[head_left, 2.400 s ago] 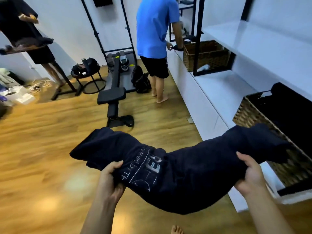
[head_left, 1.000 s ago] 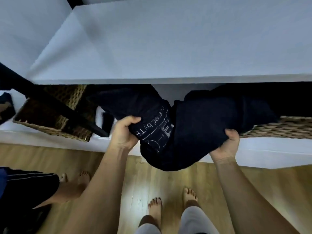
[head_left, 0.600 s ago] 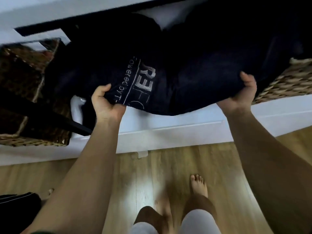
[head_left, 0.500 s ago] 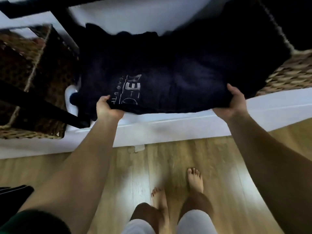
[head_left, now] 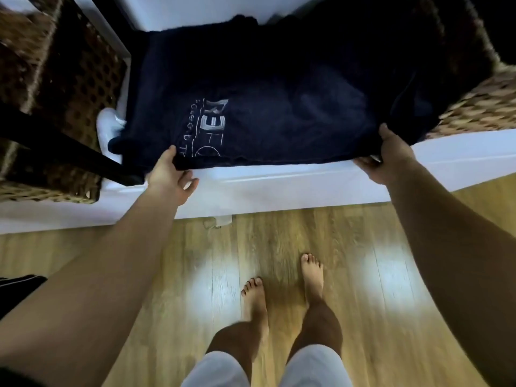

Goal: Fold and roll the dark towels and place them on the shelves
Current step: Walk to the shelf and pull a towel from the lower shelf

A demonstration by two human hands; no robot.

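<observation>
A dark navy towel (head_left: 279,101) with pale lettering lies spread on the low white shelf (head_left: 279,188), its right end draped against a wicker basket. My left hand (head_left: 170,177) pinches the towel's near left edge between thumb and fingers. My right hand (head_left: 388,157) grips the near right corner, thumb on top and fingers under the cloth. Both hands sit at the shelf's front edge.
A wicker basket (head_left: 480,104) with dark contents stands on the right; another wicker basket (head_left: 55,79) is on the left behind a black frame bar (head_left: 64,149). A white object (head_left: 107,127) lies beside the towel. My bare feet stand on the wooden floor (head_left: 167,275).
I turned from the room to the shelf and lowered the towel from mid-air onto the white shelf, where it now lies spread flat. Both hands kept their hold on its near edge.
</observation>
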